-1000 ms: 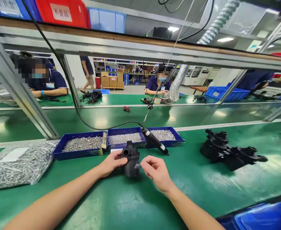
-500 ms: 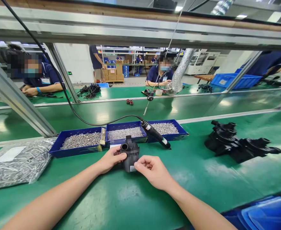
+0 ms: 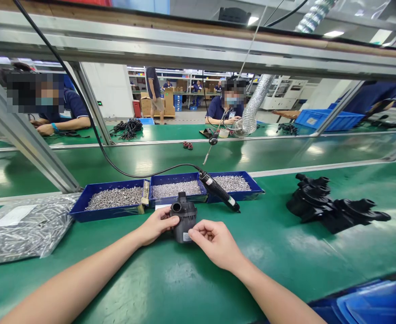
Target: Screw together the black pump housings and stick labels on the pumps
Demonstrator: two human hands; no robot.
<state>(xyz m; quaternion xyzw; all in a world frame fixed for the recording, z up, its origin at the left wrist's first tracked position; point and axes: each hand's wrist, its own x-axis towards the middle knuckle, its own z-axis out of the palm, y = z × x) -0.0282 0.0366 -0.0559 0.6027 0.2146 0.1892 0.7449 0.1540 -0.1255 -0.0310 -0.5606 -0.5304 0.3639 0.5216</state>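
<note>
A clear plastic bag of silver screws (image 3: 22, 229) lies far left of the small black plastic pump housing (image 3: 183, 220), which stands on the green bench mat (image 3: 170, 279). The left hand (image 3: 155, 225) curls around the housing's left side, thumb near its round port. The right hand (image 3: 216, 243) pinches a small white label (image 3: 186, 236) on the housing's front, fingers nearly closed. Behind the housing sit three blue trays of screws (image 3: 116, 200); an electric screwdriver (image 3: 220, 192) rests just right.

Green benches (image 3: 184, 288) are framed by aluminium rails (image 3: 198, 49); ceiling lights (image 3: 333, 33) are lit, cardboard boxes (image 3: 157, 104) stacked at back.
</note>
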